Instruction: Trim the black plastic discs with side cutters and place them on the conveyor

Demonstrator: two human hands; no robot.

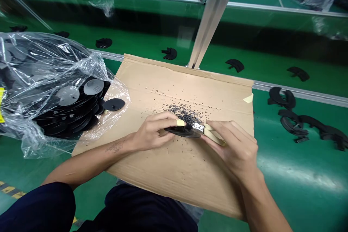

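The black disc (185, 133) is over the middle of the cardboard sheet (152, 174); the left hand (156, 130) pinches its nine-o'clock edge. At its three o'clock is the cutter (199, 127), with handles gripped in the right hand (239, 146). I think steady pinching and small, controlled squeezes serve best. Black bits (185, 111) lie toward twelve o'clock.

Hands (156, 130) holding black disc (187, 133) and nippers (198, 127) over cardboard (152, 168).

Bright light; glare streaks the bag (54, 56) at nine o'clock, sheen whitens the table (307, 174) at four, soft shadow dims the cardboard (165, 170) at five.
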